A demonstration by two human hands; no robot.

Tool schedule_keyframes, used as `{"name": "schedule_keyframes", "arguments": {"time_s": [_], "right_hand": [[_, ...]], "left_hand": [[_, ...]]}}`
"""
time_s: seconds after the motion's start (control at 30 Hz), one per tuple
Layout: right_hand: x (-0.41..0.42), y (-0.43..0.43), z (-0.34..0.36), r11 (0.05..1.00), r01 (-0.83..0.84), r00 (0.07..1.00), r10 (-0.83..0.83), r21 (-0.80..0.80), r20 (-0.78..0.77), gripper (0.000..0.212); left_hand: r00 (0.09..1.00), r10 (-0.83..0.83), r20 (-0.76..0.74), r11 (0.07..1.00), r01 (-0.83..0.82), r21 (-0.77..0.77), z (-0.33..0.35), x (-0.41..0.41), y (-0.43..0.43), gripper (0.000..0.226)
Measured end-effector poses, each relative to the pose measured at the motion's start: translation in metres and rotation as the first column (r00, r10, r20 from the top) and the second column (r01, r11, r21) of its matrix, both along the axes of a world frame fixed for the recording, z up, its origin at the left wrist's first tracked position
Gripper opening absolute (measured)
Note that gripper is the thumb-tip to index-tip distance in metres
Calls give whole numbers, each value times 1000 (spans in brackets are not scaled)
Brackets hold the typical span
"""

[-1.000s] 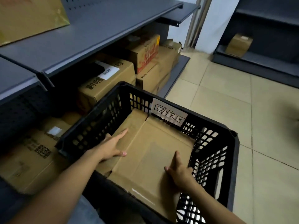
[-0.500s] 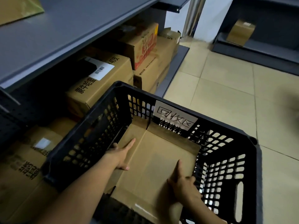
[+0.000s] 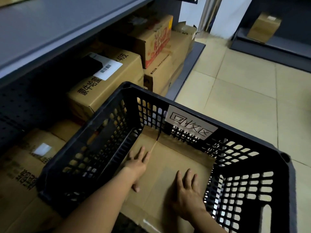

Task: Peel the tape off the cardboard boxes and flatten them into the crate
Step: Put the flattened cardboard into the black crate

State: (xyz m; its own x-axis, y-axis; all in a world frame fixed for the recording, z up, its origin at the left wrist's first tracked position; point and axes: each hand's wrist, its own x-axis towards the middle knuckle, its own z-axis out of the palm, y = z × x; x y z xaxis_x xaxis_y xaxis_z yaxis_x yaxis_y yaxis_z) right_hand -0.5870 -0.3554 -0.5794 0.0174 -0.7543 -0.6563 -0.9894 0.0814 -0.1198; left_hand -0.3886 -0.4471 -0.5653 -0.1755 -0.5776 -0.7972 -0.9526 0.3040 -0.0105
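Head camera looks down into a black plastic crate (image 3: 292,190) with holes in its sides, just beside a grey metal shelf (image 3: 67,27). A flat brown cardboard box (image 3: 176,158) lies on the bottom of the crate. The left hand (image 3: 138,163) and the right hand (image 3: 186,190) both rest on it, palms down, fingers straight and spread, gripping nothing. I think they push down so the card stays flat and sits low inside. Its far flaps seem to bend up against the crate wall. More whole brown cardboard boxes (image 3: 107,88) wait under the shelf, so a lot of work looks left.
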Motion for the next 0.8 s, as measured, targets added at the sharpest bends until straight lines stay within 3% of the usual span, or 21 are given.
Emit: {"name": "schedule_keyframes", "arguments": {"time_s": [0.1, 0.23, 0.37, 0.43, 0.53, 0.63, 0.7, 0.8], "right_hand": [[0, -2, -10, 1000, 22, 1000, -22, 18, -4, 91], [4, -3, -19, 1000, 29, 1000, -29, 1, -13, 89], [5, -2, -30, 997, 66, 998, -67, -30, -13, 88], [8, -3, -34, 994, 34, 999, -37, -100, -35, 99], [7, -4, -42, 997, 30, 992, -38, -68, -117, 111], [7, -4, -30, 994, 31, 998, -36, -105, -46, 105], [3, -3, -33, 998, 58, 998, -59, -30, 0, 93], [4, 0, -11, 999, 45, 998, -46, -21, -33, 91]], "left_hand": [[998, 6, 62, 1000, -5, -10, -7, -6, -1, 137], [995, -4, 103, 997, 12, -71, -19, -15, 0, 110], [996, -10, 93, 991, 22, -131, -34, -14, 2, 106], [995, -27, 99, 988, 42, -148, -33, -17, 3, 105], [993, -31, 111, 989, 47, -142, -22, -19, 4, 99], [994, -40, 98, 992, 51, -119, -14, -15, 3, 102], [998, 0, 56, 996, 5, -85, -15, -9, -1, 106], [998, 48, -32, 996, -50, -80, 0, 0, -1, 105]]}}
